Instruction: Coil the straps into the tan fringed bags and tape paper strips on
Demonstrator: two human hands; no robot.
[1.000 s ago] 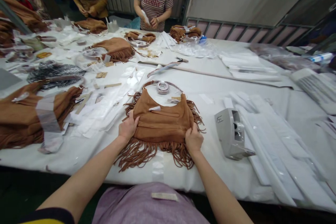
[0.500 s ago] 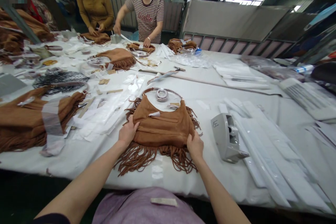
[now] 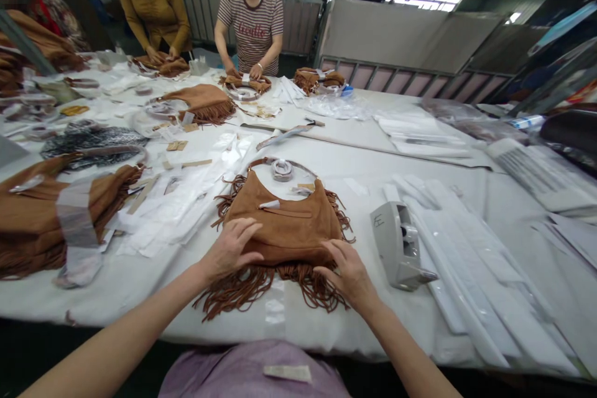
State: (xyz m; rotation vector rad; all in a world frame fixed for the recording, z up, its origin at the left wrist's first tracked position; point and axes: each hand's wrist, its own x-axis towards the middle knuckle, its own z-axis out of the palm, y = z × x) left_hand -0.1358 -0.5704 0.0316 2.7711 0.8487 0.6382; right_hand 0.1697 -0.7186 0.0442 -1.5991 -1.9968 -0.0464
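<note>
A brown suede handbag (image 3: 280, 214) with long fringe lies flat on the white-covered table (image 3: 345, 317) in front of me. Its strap arches away from me around a wrapped coil (image 3: 282, 169). A small white wrapping covers its zipper pull (image 3: 269, 204). Over the bag's lower left part rests my left hand (image 3: 233, 247), fingers spread and thumb apart. My right hand (image 3: 347, 272) is at the lower right corner, likewise spread, its fingertips at the bag's edge. Neither hand grips the bag.
To the right stand a grey tape dispenser (image 3: 396, 242) and flat plastic-wrapped white strips (image 3: 480, 273). Another brown bag (image 3: 32, 211) with a translucent band lies at left. Two co-workers (image 3: 254, 18) handle bags across the table. A long strap (image 3: 373, 149) lies beyond my bag.
Both hands have let go of the bag's sides and opened, moving inward over its lower part. The striped-shirt co-worker's raised hand has come down to the bag there.
</note>
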